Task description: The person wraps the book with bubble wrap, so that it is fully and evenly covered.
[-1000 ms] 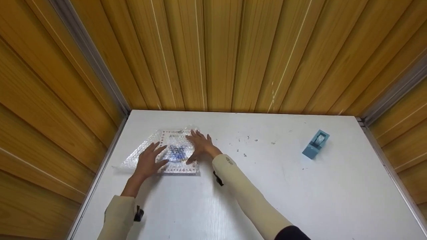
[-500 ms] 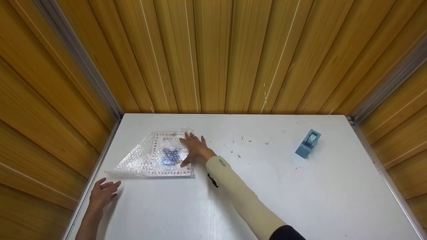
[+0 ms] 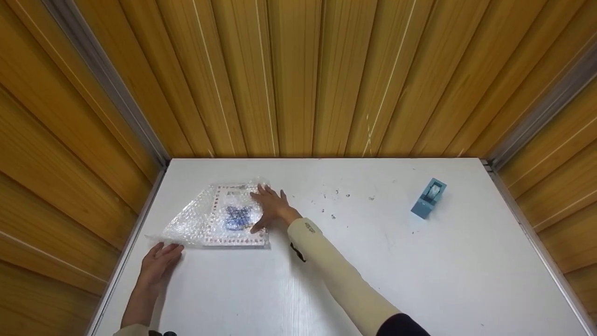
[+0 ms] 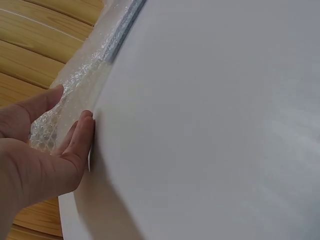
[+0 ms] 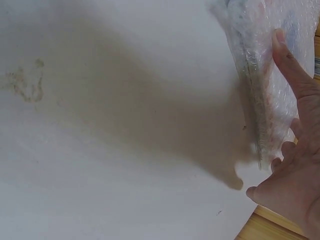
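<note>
A flat rectangular item [image 3: 238,235] with a red-dotted border and a blue picture lies under clear bubble wrap [image 3: 189,224] at the table's left. The wrap spreads out to a pointed flap on the item's left. My left hand [image 3: 156,265] is at the flap's near-left edge; in the left wrist view the fingers of this hand [image 4: 45,155] touch the wrap's edge [image 4: 47,127], thumb apart from them. With fingers spread, my right hand [image 3: 274,207] rests on the wrapped item's right side. The right wrist view shows the thumb of this hand [image 5: 300,120] lying on the wrap [image 5: 280,75].
A blue tape dispenser [image 3: 428,199] stands at the right of the white table [image 3: 373,270]. Small dark marks [image 3: 333,216] dot the table's middle. Wood-patterned walls [image 3: 298,79] rise behind and at both sides.
My left hand has left the wrapped item, moved down and left, then come to the flap's edge. The right hand stays on the item. The head view has shifted slightly.
</note>
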A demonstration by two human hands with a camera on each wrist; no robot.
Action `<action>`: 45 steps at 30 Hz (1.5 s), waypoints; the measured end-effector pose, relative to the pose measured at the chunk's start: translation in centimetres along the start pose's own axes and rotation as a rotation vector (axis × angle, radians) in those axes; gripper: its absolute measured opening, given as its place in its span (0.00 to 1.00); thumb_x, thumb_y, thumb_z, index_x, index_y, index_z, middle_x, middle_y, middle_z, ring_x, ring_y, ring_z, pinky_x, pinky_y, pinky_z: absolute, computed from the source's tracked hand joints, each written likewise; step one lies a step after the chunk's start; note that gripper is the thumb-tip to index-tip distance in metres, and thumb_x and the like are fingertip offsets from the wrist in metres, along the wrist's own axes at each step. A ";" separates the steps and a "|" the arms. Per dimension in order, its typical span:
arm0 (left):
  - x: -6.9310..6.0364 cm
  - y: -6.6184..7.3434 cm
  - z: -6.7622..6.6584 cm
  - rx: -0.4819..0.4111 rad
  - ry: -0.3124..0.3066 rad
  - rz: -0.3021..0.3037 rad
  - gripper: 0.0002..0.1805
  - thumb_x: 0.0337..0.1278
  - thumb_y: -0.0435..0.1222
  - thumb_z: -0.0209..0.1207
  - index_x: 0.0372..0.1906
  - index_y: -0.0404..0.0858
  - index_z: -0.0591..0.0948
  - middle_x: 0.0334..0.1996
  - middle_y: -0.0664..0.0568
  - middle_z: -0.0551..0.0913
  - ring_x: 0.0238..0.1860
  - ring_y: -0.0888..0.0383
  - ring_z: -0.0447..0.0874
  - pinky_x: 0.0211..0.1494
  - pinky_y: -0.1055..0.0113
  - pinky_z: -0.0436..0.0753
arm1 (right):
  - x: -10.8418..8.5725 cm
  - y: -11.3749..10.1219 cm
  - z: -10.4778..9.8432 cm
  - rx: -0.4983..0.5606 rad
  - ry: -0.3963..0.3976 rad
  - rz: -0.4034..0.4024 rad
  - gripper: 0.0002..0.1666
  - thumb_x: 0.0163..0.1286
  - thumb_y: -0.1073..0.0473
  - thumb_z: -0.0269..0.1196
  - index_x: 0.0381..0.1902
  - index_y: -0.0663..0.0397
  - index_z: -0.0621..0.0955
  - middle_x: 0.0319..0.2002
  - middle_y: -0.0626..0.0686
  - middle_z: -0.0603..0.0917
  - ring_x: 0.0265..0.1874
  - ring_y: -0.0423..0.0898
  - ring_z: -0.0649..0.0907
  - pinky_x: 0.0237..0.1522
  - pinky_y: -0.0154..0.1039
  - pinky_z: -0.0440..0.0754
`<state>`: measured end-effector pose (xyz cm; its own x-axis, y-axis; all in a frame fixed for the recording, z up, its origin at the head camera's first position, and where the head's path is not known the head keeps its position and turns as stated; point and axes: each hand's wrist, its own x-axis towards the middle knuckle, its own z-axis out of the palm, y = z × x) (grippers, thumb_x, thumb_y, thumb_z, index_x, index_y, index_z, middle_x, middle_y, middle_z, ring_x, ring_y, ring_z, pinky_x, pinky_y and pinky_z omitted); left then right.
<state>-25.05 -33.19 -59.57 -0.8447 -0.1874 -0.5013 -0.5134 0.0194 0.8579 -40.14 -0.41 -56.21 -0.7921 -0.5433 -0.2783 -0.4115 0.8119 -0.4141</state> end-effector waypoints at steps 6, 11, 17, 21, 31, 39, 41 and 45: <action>0.8 0.6 0.6 -0.078 0.001 0.005 0.45 0.66 0.37 0.65 0.81 0.37 0.55 0.61 0.58 0.79 0.43 0.78 0.79 0.65 0.72 0.80 | -0.1 0.0 -0.1 0.011 0.006 0.000 0.70 0.51 0.39 0.79 0.83 0.43 0.53 0.84 0.54 0.42 0.84 0.53 0.42 0.81 0.65 0.37; 1.5 1.3 1.6 -0.038 -0.033 0.046 0.47 0.67 0.35 0.64 0.83 0.43 0.51 0.75 0.45 0.66 0.71 0.54 0.71 0.76 0.59 0.73 | 0.4 0.1 0.1 -0.010 -0.010 0.020 0.71 0.51 0.37 0.79 0.83 0.41 0.52 0.85 0.52 0.40 0.84 0.51 0.41 0.82 0.64 0.36; 1.8 1.7 2.6 0.040 -0.135 0.116 0.50 0.73 0.38 0.57 0.84 0.51 0.34 0.84 0.43 0.34 0.84 0.41 0.36 0.85 0.48 0.48 | 1.4 0.3 0.8 -0.044 -0.044 0.045 0.74 0.49 0.33 0.78 0.84 0.36 0.48 0.84 0.49 0.37 0.84 0.49 0.38 0.82 0.62 0.34; 1.8 1.9 3.7 0.057 -0.167 0.179 0.47 0.77 0.37 0.52 0.83 0.50 0.33 0.84 0.43 0.31 0.84 0.40 0.30 0.86 0.46 0.42 | 1.2 0.1 0.7 -0.056 -0.032 0.037 0.74 0.48 0.33 0.78 0.84 0.37 0.49 0.85 0.49 0.38 0.84 0.49 0.39 0.82 0.63 0.36; 0.9 3.2 7.7 0.236 -0.107 0.269 0.35 0.82 0.43 0.43 0.82 0.35 0.48 0.81 0.32 0.52 0.82 0.35 0.48 0.83 0.40 0.50 | 0.1 0.0 0.2 -0.015 0.003 0.002 0.70 0.52 0.37 0.78 0.83 0.42 0.52 0.84 0.54 0.41 0.84 0.52 0.42 0.82 0.64 0.37; 0.9 2.2 10.8 0.550 -0.005 0.574 0.31 0.72 0.28 0.46 0.78 0.38 0.63 0.80 0.36 0.53 0.82 0.33 0.40 0.82 0.35 0.43 | 0.8 0.1 0.5 -0.031 -0.010 0.035 0.71 0.51 0.35 0.78 0.83 0.39 0.51 0.84 0.51 0.40 0.84 0.50 0.41 0.82 0.62 0.36; 1.1 1.7 11.6 0.671 0.054 0.661 0.32 0.65 0.24 0.48 0.75 0.34 0.68 0.78 0.32 0.58 0.81 0.29 0.45 0.80 0.31 0.46 | 0.9 0.1 0.6 -0.044 -0.012 0.045 0.71 0.51 0.34 0.77 0.84 0.39 0.51 0.84 0.50 0.39 0.84 0.50 0.41 0.83 0.61 0.37; 1.0 1.0 12.4 0.903 0.137 0.769 0.29 0.63 0.26 0.51 0.71 0.30 0.72 0.75 0.31 0.64 0.78 0.26 0.51 0.77 0.29 0.53 | 0.6 0.0 0.6 -0.043 -0.002 0.040 0.70 0.52 0.34 0.77 0.83 0.39 0.51 0.84 0.51 0.41 0.84 0.50 0.42 0.83 0.61 0.38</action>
<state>-28.30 -21.17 -60.68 -0.9822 0.0738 0.1726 0.1533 0.8457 0.5111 -40.39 -0.85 -56.92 -0.8072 -0.5108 -0.2960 -0.3987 0.8415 -0.3646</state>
